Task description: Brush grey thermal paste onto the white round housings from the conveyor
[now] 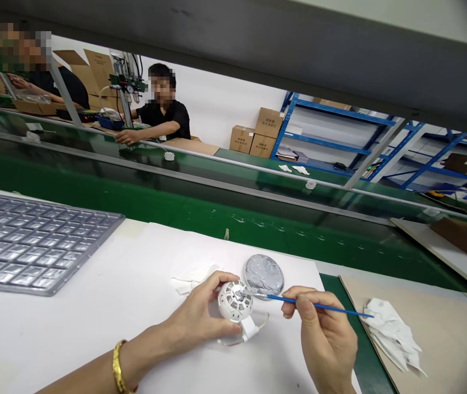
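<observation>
My left hand (200, 314) grips a round white plastic housing (231, 309) with slotted openings on its face and a short wire at its lower side. In my right hand (326, 334) is a thin blue-handled paintbrush (319, 305), held like a pen. Its tip meets the middle of the slotted face, where a grey patch shows. Just behind the housing lies a round container of grey paste (263, 273) on the white sheet.
A clear compartment tray (32, 241) lies at the left. Crumpled white cloths (389, 331) rest on cardboard at the right. Beyond, a green conveyor (192, 213) carries small white parts; two co-workers sit across it. A metal beam (258, 49) crosses overhead.
</observation>
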A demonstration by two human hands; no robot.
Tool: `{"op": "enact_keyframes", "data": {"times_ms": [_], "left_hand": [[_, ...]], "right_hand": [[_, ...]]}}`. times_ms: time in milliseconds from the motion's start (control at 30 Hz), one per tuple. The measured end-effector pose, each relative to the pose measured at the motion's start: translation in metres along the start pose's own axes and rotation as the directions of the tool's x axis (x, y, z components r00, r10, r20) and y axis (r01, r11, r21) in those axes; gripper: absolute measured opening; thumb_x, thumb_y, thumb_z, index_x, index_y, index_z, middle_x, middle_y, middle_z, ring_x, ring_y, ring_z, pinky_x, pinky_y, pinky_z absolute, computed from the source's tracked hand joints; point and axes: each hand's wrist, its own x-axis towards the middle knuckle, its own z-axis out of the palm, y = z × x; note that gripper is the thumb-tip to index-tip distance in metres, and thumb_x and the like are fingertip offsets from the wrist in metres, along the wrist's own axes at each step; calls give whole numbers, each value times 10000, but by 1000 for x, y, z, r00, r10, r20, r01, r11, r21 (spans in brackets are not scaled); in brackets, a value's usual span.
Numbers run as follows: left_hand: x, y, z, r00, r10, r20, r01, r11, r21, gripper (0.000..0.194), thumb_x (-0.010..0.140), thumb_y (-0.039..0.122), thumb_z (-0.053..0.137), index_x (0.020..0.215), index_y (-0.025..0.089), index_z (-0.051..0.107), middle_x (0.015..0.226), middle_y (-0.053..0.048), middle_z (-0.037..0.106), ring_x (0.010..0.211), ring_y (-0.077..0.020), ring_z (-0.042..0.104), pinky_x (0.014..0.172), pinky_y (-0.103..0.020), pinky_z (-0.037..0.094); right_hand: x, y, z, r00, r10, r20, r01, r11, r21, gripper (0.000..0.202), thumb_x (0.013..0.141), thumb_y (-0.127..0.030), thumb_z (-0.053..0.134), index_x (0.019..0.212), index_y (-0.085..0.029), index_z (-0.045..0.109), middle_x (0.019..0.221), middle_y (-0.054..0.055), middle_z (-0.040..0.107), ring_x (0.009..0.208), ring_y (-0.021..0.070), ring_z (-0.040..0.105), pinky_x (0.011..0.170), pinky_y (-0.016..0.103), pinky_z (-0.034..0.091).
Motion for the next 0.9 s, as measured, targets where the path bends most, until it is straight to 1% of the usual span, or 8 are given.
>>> {"op": "enact_keyframes", "data": {"times_ms": [133, 233, 400, 500, 600, 700, 800, 900], "left_hand": [[-1, 2, 0, 1000, -12, 21, 12, 1000, 18, 598, 629, 156, 748, 1142, 234, 450, 1133, -46, 541, 1026, -228, 548, 880, -357, 446], [-2, 4, 0, 999, -13, 33, 12, 999, 43, 606, 628, 154, 747, 1150, 225, 447, 1149, -58, 532, 1048, -234, 541, 897, -368, 442], [-2, 6, 0, 1000, 9, 9, -10, 998, 64, 609, 613, 164, 757, 1143, 230, 464, 1166, -64, 532, 1062, -249, 539, 924, -388, 432], [-2, 4, 1, 1000, 27, 2, -27, 996, 90, 606, 608, 162, 759, 1138, 229, 473, 1172, -59, 531, 1075, -246, 535, 972, -399, 402], [-2, 4, 1, 1000, 29, 1, -29, 995, 95, 606, 609, 161, 761, 1139, 227, 474, 1176, -61, 530, 1075, -245, 537, 982, -404, 397], [-2, 4, 1, 1000, 26, 4, -26, 996, 88, 602, 614, 168, 763, 1138, 231, 473, 1180, -59, 529, 1077, -244, 536, 981, -404, 403], [-3, 5, 0, 1000, 26, 9, -26, 996, 86, 608, 613, 156, 764, 1135, 241, 465, 1184, -51, 526, 1073, -233, 540, 976, -398, 413], [-4, 5, 0, 1000, 27, 14, -28, 997, 78, 607, 617, 145, 763, 1132, 254, 460, 1185, -42, 523, 1071, -224, 541, 963, -389, 426]], "right_hand": [[1, 3, 1, 1000, 25, -13, -24, 997, 76, 87, 857, -278, 577, 809, -206, 565, 784, 47, 648, 551, 160, 581, 508, 317, 489], [-1, 5, 2, 998, 68, -1, -68, 994, 81, 95, 859, -280, 576, 810, -198, 578, 778, 50, 654, 542, 154, 582, 524, 315, 494], [-2, 9, 3, 990, 139, -20, -136, 985, 102, 111, 843, -286, 602, 801, -184, 593, 791, 64, 662, 539, 156, 590, 528, 311, 492], [-2, 10, 2, 987, 154, -40, -148, 981, 122, 117, 844, -289, 601, 804, -180, 593, 789, 68, 661, 541, 156, 587, 528, 312, 491], [-1, 10, 1, 988, 151, -38, -145, 981, 131, 113, 853, -284, 589, 808, -180, 589, 783, 66, 657, 544, 156, 588, 528, 312, 491], [-2, 9, 1, 994, 105, -13, -103, 989, 108, 87, 864, -256, 572, 812, -187, 577, 784, 57, 653, 546, 153, 587, 528, 312, 495], [-4, 8, 0, 999, -17, 35, 15, 998, 65, 55, 879, -202, 537, 832, -196, 565, 796, 47, 642, 571, 157, 595, 519, 309, 500], [-5, 6, 0, 990, -107, 88, 105, 994, 26, 96, 894, -141, 488, 866, -202, 556, 819, 42, 629, 599, 153, 603, 522, 299, 505]]}}
